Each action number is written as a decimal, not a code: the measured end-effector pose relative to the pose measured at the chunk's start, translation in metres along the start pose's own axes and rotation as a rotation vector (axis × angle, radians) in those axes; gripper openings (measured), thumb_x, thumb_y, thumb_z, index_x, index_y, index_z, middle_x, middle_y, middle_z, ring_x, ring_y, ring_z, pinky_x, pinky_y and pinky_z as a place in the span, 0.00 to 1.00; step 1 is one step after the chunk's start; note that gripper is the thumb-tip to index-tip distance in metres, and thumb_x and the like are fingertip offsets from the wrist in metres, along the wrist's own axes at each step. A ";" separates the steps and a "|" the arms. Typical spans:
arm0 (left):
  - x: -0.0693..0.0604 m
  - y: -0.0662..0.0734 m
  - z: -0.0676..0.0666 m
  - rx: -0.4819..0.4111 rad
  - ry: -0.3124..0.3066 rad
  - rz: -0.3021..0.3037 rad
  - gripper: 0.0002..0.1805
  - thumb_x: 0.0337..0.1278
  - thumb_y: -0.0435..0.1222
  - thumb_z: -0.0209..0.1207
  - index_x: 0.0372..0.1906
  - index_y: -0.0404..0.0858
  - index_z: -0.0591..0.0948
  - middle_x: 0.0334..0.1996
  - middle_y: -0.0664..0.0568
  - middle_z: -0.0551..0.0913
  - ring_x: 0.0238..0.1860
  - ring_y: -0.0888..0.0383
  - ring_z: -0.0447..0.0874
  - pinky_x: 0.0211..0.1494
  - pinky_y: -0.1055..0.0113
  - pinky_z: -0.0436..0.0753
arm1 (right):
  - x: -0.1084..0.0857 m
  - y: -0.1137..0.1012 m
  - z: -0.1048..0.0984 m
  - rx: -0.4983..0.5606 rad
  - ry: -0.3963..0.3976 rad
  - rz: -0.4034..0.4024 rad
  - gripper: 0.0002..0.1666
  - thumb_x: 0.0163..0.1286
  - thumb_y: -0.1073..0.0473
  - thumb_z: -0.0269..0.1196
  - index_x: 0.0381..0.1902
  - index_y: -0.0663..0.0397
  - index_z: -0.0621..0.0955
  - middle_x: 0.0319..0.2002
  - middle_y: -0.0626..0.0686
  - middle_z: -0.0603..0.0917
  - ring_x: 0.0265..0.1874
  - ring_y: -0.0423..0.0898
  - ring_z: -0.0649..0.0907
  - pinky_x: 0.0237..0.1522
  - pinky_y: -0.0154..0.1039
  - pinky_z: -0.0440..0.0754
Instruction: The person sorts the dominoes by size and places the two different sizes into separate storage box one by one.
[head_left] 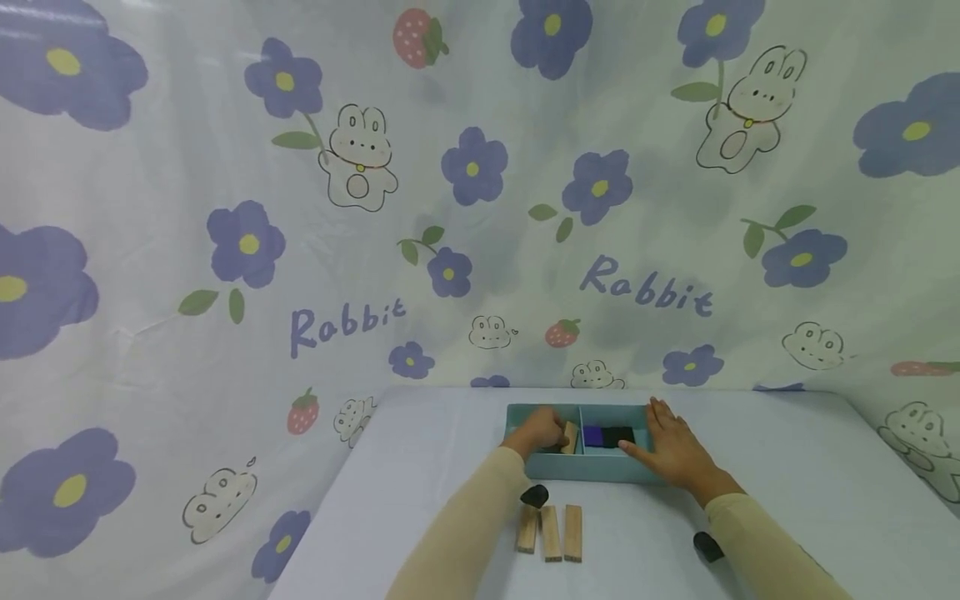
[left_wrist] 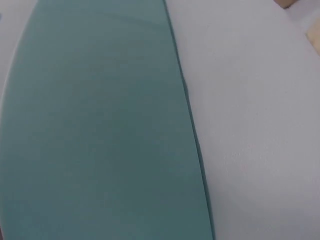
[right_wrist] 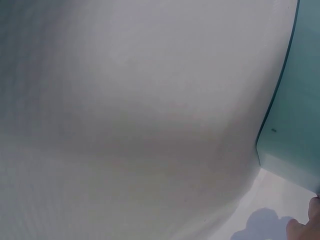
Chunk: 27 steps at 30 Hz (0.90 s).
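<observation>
1. Noted at centre of head view: pale teal rectangular two-compartment box (head_left: 600, 469), set on white-covered table (head_left: 817, 467), long side toward the person.
2. Observed over near-left part of box: left hand (head_left: 540, 429), reaching into left compartment. Fingers curled, grasping pale wooden rectangular block (head_left: 571, 438); exact fingertip contact partly hidden.
3. Located grasped block inside left compartment, just beside the divider, standing slightly tilted.
4. Observed at right end of box: right hand (head_left: 678, 450). Fingers straight and close together, laid along the end wall, gripping nothing; thumb spread toward right compartment. Cannot tell whether thumb meets the contents.
5. Recorded in right compartment: purple block (head_left: 593, 437) and black block (head_left: 618, 437), side by side, near the thumb.
6. Counted on table in front of box: three more pale wooden blocks, in a loose row — left block (head_left: 527, 531), middle block (head_left: 551, 533), right block (head_left: 573, 533).
7. Seen on both arms: cream long sleeves (head_left: 468, 525), with a small black object (head_left: 535, 496) near left wrist and a similar black piece (head_left: 707, 547) near right wrist.
8. Read from left wrist view: mostly outer teal wall; wood-coloured corners at upper right.
9. Read from right wrist view: box corner at right edge, fingertips (right_wrist: 306, 227) at lower right, shadow (right_wrist: 262, 225) beside.
10. Noted behind: white curtain (head_left: 480, 225) printed with purple flowers, rabbits, strawberries and "Rabbit".
</observation>
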<state>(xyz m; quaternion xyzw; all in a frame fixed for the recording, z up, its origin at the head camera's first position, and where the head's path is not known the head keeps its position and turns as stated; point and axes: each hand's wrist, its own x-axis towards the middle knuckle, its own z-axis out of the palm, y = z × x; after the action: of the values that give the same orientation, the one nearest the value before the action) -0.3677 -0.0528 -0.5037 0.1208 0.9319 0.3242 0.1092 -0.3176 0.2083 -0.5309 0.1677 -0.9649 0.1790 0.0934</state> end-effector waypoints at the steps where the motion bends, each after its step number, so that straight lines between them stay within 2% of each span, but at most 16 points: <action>1: 0.000 0.001 0.001 0.013 0.008 -0.003 0.12 0.54 0.30 0.66 0.18 0.35 0.80 0.16 0.56 0.72 0.19 0.60 0.67 0.21 0.68 0.68 | 0.000 0.000 0.000 -0.004 0.001 -0.001 0.64 0.66 0.24 0.48 0.71 0.79 0.53 0.73 0.73 0.49 0.71 0.69 0.51 0.67 0.66 0.48; 5: 0.001 0.004 0.005 0.083 0.036 -0.032 0.06 0.54 0.32 0.67 0.26 0.34 0.84 0.22 0.54 0.78 0.24 0.60 0.72 0.28 0.65 0.76 | 0.000 0.000 0.001 -0.002 0.009 -0.001 0.64 0.66 0.24 0.49 0.71 0.79 0.53 0.73 0.73 0.49 0.71 0.69 0.51 0.67 0.66 0.49; 8: 0.002 0.007 0.007 0.100 0.051 -0.067 0.06 0.54 0.33 0.68 0.30 0.33 0.85 0.26 0.53 0.81 0.28 0.59 0.76 0.34 0.63 0.79 | 0.000 -0.002 0.001 0.004 0.010 0.000 0.64 0.66 0.24 0.48 0.71 0.78 0.52 0.73 0.72 0.50 0.71 0.68 0.51 0.67 0.65 0.49; 10: 0.002 0.009 0.008 0.096 0.055 -0.082 0.06 0.54 0.33 0.67 0.27 0.34 0.84 0.25 0.53 0.79 0.27 0.58 0.74 0.33 0.64 0.78 | 0.000 -0.003 0.001 0.010 0.010 -0.006 0.64 0.66 0.24 0.48 0.71 0.79 0.52 0.73 0.73 0.50 0.71 0.69 0.51 0.67 0.66 0.49; 14: 0.002 0.010 0.009 0.073 0.049 -0.100 0.15 0.55 0.32 0.66 0.18 0.36 0.76 0.18 0.54 0.70 0.22 0.58 0.66 0.25 0.65 0.70 | 0.000 -0.002 0.000 0.018 0.004 -0.007 0.63 0.67 0.25 0.48 0.71 0.78 0.51 0.73 0.73 0.48 0.71 0.68 0.50 0.67 0.66 0.48; 16: 0.003 0.010 0.009 0.066 0.053 -0.096 0.15 0.55 0.31 0.67 0.18 0.37 0.76 0.18 0.54 0.70 0.21 0.58 0.66 0.25 0.65 0.70 | 0.000 -0.002 0.000 0.019 0.002 -0.008 0.63 0.67 0.25 0.48 0.71 0.79 0.51 0.73 0.73 0.48 0.71 0.69 0.50 0.67 0.67 0.48; 20: 0.004 0.009 0.009 0.054 0.058 -0.089 0.06 0.55 0.32 0.67 0.29 0.33 0.83 0.28 0.52 0.80 0.29 0.58 0.74 0.36 0.62 0.80 | 0.000 -0.002 0.000 0.015 0.002 -0.005 0.62 0.68 0.25 0.48 0.71 0.79 0.51 0.73 0.73 0.48 0.71 0.69 0.50 0.67 0.67 0.48; 24: 0.000 0.009 0.005 0.021 0.056 -0.070 0.12 0.53 0.31 0.67 0.42 0.29 0.85 0.39 0.46 0.85 0.40 0.52 0.81 0.47 0.56 0.82 | 0.000 -0.003 -0.001 0.016 0.013 -0.009 0.62 0.68 0.26 0.49 0.71 0.79 0.53 0.73 0.73 0.49 0.71 0.69 0.51 0.66 0.67 0.49; 27: -0.004 0.009 0.000 -0.008 0.054 -0.057 0.14 0.54 0.30 0.65 0.46 0.27 0.83 0.40 0.44 0.85 0.43 0.49 0.83 0.48 0.55 0.82 | 0.000 -0.003 -0.001 0.016 0.012 -0.008 0.62 0.67 0.25 0.49 0.71 0.79 0.54 0.73 0.73 0.50 0.71 0.69 0.51 0.67 0.67 0.49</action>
<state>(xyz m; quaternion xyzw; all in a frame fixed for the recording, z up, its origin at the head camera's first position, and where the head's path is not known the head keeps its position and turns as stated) -0.3621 -0.0473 -0.4972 0.0849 0.9362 0.3278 0.0939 -0.3163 0.2063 -0.5290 0.1712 -0.9622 0.1873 0.0987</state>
